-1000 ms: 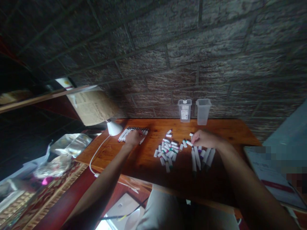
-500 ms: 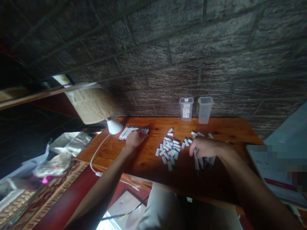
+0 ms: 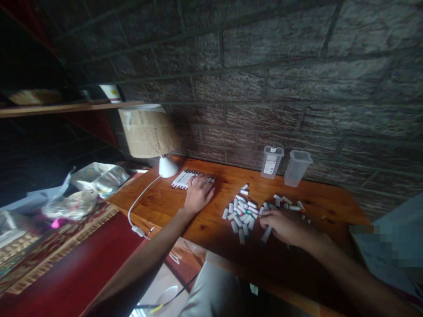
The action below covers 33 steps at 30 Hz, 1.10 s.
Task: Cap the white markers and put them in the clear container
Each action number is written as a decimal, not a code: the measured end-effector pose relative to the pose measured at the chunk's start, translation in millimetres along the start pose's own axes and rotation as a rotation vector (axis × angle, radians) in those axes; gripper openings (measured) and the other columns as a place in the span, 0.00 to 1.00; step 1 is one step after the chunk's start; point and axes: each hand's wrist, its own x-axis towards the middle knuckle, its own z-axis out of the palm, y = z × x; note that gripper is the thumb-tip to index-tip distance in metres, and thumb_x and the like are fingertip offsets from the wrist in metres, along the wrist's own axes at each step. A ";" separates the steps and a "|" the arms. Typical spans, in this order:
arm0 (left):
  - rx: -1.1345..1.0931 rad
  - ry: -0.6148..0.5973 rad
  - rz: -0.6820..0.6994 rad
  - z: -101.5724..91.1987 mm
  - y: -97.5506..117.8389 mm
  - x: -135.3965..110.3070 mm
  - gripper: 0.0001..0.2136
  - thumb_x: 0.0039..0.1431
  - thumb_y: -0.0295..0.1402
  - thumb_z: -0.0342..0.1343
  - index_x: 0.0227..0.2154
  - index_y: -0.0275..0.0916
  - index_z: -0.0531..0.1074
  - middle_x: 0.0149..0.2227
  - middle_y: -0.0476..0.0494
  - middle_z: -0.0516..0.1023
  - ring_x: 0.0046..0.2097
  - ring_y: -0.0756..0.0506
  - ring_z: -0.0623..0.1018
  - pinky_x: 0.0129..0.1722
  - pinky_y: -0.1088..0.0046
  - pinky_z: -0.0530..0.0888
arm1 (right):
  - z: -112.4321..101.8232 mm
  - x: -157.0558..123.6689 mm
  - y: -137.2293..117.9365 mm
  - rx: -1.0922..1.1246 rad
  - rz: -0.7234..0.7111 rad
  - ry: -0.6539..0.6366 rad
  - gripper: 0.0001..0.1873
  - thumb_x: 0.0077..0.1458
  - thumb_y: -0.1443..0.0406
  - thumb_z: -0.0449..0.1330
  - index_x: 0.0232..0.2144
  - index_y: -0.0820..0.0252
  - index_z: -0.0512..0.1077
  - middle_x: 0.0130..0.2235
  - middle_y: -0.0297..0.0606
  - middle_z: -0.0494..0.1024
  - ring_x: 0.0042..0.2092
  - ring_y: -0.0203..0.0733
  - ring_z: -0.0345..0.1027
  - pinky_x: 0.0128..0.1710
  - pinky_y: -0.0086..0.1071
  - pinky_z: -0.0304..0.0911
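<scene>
My left hand lies with its fingers spread over the right part of a row of white markers with dark ends. The markers lie side by side near the lamp. At the right of the table, my right hand has its fingers curled together around a white marker, partly hidden by the hand. Between the hands is a loose pile of short white marker caps, several with coloured edges. More white pieces lie just beyond my right hand, partly covered by it.
Two clear plastic containers stand at the back of the wooden table against the brick wall. A lamp with a paper shade stands at the left, its white cord hanging over the front edge. Plastic bags lie farther left.
My left hand has gone from closed to spread flat over the markers. My right hand remains among the pieces at the right. The view has turned, shifting the table within it.
</scene>
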 end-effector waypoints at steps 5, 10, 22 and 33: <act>-0.009 -0.091 0.072 3.3 3.8 -1.6 0.17 0.66 0.40 0.48 0.46 0.37 0.77 0.50 0.38 0.80 0.53 0.38 0.74 0.57 0.54 0.63 | -20.5 5.7 5.9 0.115 0.013 0.135 0.15 0.43 0.77 0.56 0.30 0.56 0.73 0.35 0.33 0.77 0.38 0.39 0.69 0.36 0.30 0.55; 0.039 -0.142 0.055 8.6 3.6 -1.8 0.19 0.67 0.42 0.46 0.42 0.37 0.78 0.47 0.38 0.81 0.50 0.37 0.76 0.52 0.55 0.67 | -30.6 27.6 18.3 0.653 0.096 0.367 0.11 0.48 0.64 0.64 0.36 0.59 0.73 0.33 0.35 0.77 0.32 0.37 0.68 0.32 0.30 0.60; 0.002 -0.166 -0.013 8.5 5.2 0.8 0.19 0.66 0.43 0.46 0.46 0.39 0.78 0.51 0.35 0.79 0.55 0.35 0.72 0.56 0.51 0.62 | 4.6 37.1 20.7 1.545 0.252 0.586 0.19 0.39 0.57 0.73 0.33 0.61 0.77 0.26 0.31 0.74 0.22 0.27 0.54 0.20 0.25 0.43; -0.711 -0.103 -0.177 -25.3 74.5 41.6 0.16 0.64 0.43 0.51 0.44 0.40 0.79 0.46 0.43 0.82 0.48 0.43 0.79 0.51 0.67 0.72 | 0.8 38.2 14.6 1.524 0.215 0.615 0.19 0.37 0.58 0.74 0.34 0.60 0.79 0.22 0.27 0.70 0.21 0.26 0.52 0.20 0.25 0.43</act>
